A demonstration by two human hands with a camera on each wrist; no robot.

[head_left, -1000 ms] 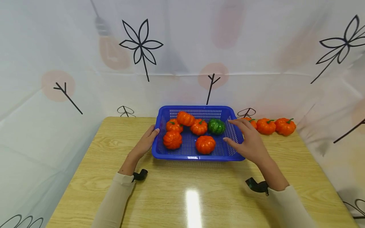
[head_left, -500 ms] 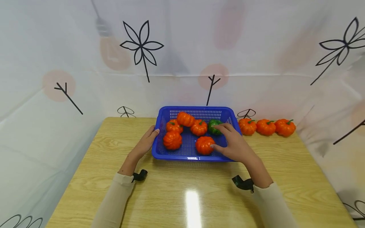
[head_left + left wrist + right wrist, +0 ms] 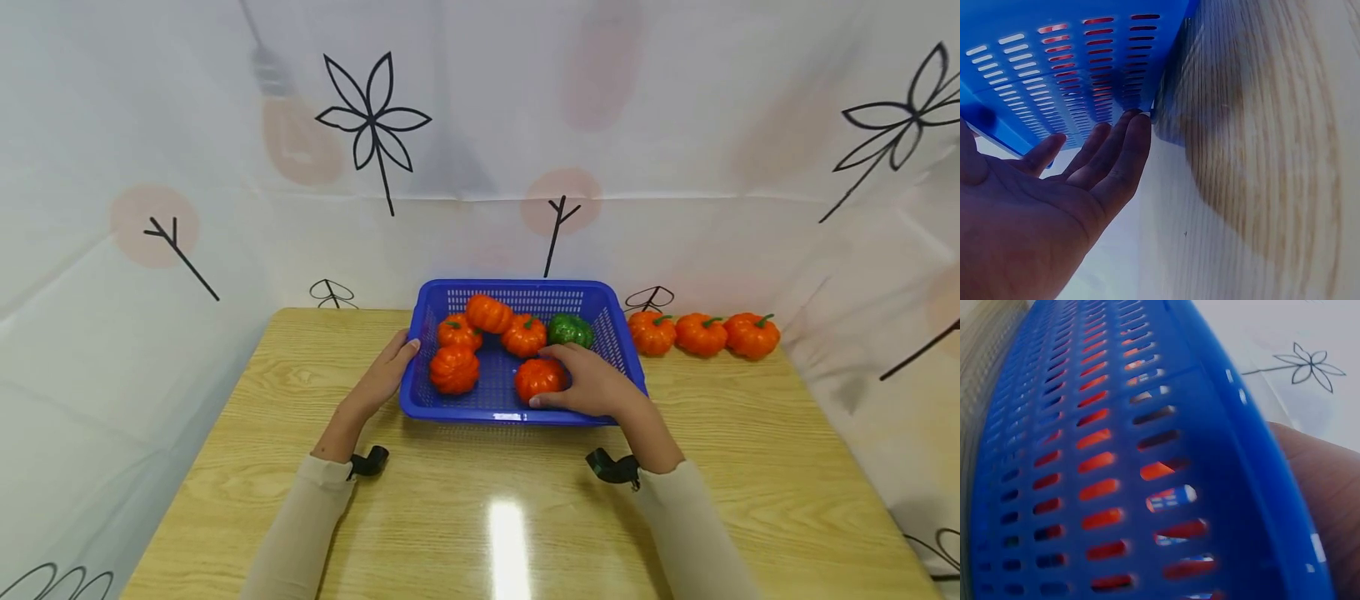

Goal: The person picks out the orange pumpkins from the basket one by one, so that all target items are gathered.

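A blue plastic basket with slotted walls sits on the table, holding several small orange pumpkins and one green pumpkin. At its left end my left hand grips the rim, thumb on top; in the left wrist view the fingers lie against the outer wall. My right hand reaches over the front right of the basket, its thumb and fingers curled round the front orange pumpkin. The right wrist view shows mostly the slotted wall, with the fingertips hidden behind it.
Beyond the basket's right end, three orange pumpkins stand in a row along the back edge of the wooden table. A white patterned cloth hangs behind and at both sides.
My right hand has moved left and down from the basket's right rim, and its thumb and fingers have closed round the front orange pumpkin. The left hand and basket look unmoved.
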